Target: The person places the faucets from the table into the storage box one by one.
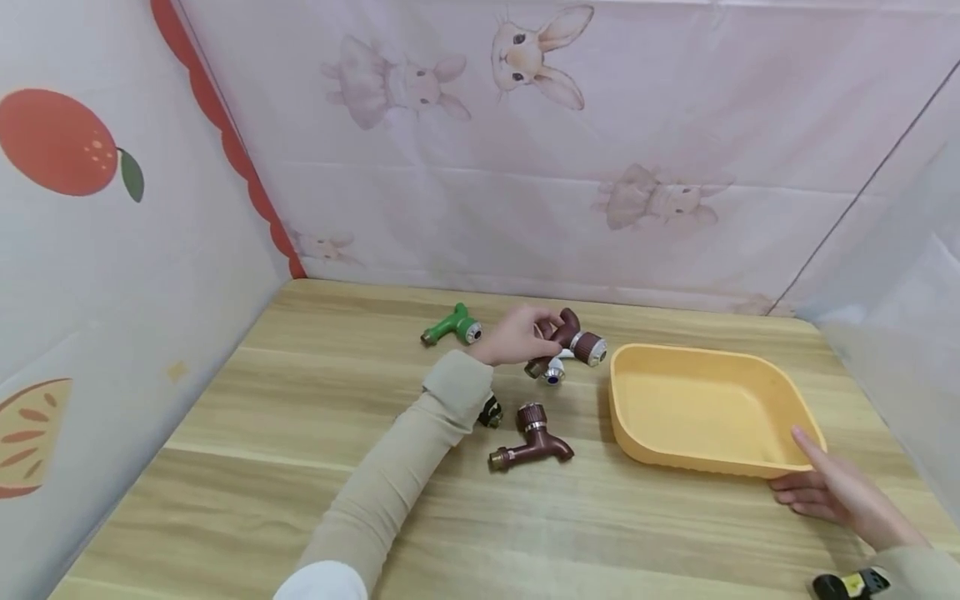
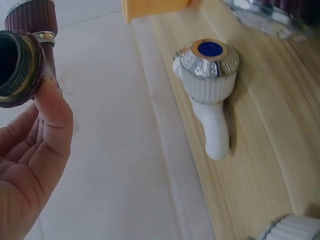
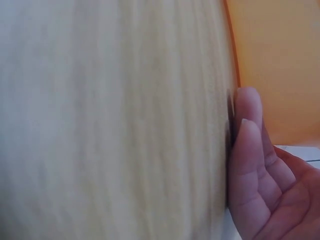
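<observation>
My left hand (image 1: pixel 517 335) pinches a maroon water tap (image 1: pixel 587 346) by its pipe, above the table. In the left wrist view the threaded mouth of this maroon tap (image 2: pixel 36 17) faces the camera beside my thumb. Partly hidden below it in the head view is a white tap (image 1: pixel 554 373) with a blue button on its knob. A second maroon tap (image 1: pixel 536 443) lies nearer on the table. My right hand (image 1: pixel 840 492) holds the near right corner of a yellow plastic tray (image 1: pixel 705 461), thumb over the rim and fingers outside under it.
A green tap (image 1: pixel 454 326) lies left of my left hand. My left sleeve (image 1: pixel 420 450) covers most of a black tap (image 1: pixel 491 412). The wooden table (image 1: pixel 247 400) ends against a rabbit-print curtain (image 1: pixel 450 225) at the back.
</observation>
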Demonstrator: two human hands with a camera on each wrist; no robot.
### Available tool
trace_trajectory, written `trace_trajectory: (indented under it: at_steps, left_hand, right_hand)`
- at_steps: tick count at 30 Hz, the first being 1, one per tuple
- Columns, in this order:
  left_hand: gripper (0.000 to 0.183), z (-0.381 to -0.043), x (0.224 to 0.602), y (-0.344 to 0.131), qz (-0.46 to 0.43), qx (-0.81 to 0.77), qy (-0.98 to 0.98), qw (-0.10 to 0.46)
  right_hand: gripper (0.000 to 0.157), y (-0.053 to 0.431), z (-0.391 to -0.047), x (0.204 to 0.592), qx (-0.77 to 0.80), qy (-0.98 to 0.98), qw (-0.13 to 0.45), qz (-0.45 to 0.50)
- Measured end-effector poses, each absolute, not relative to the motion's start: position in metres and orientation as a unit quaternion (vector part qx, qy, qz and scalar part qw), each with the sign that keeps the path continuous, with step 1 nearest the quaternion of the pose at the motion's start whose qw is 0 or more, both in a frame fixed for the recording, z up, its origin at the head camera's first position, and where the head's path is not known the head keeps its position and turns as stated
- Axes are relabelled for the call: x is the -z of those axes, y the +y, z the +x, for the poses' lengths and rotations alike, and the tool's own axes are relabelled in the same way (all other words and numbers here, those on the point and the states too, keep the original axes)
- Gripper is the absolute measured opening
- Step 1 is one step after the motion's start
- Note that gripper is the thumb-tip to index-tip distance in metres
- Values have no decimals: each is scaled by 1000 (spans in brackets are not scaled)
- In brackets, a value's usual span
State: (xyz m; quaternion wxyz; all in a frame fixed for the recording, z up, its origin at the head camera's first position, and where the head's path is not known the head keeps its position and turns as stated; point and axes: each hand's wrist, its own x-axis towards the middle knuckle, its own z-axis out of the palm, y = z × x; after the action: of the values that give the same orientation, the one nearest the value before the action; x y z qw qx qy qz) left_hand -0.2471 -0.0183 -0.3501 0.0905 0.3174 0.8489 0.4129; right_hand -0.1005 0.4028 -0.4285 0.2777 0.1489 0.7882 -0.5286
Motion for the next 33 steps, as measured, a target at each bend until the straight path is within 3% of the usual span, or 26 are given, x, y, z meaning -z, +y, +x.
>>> trace_trajectory:
  at_steps: [33]
  left_hand:
    - [29, -232, 355, 50, 347, -437, 824, 98]
  right_hand:
    - [99, 402, -102, 424, 525, 788, 282, 155]
